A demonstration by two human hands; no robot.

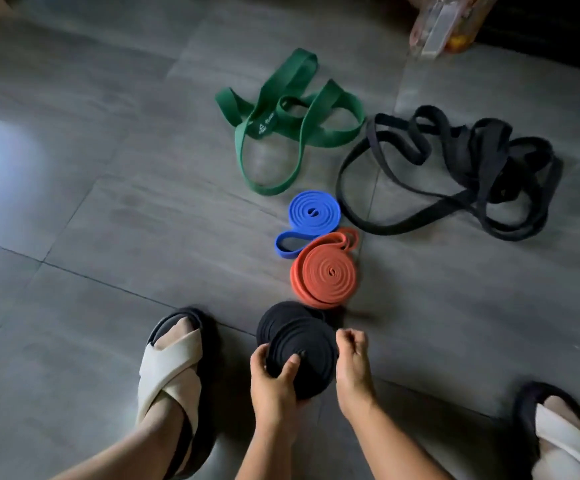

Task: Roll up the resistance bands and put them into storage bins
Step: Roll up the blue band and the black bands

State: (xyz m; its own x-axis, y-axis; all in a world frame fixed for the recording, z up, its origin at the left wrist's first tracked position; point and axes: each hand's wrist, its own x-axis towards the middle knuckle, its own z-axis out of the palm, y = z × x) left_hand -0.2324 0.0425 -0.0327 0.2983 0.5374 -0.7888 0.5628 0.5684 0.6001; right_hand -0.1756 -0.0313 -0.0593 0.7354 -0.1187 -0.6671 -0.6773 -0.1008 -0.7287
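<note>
Grey tiled floor (108,174), near my feet: my left hand (274,382) grips the coiled black rubber resistance band (302,358), thumb across its face. My right hand (352,362) curls at the coil's right edge; whether it pinches the tail, I cannot tell. Rolling looks nearly finished, so next I would tuck the end in firmly so the coil holds.

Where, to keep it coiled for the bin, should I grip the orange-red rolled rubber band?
From above, clamp the orange-red rolled rubber band across its outer rim, one finger over the loose end loop at its far-right edge. It lies flat, spiral up, and that free loop would probably unwind.
</note>
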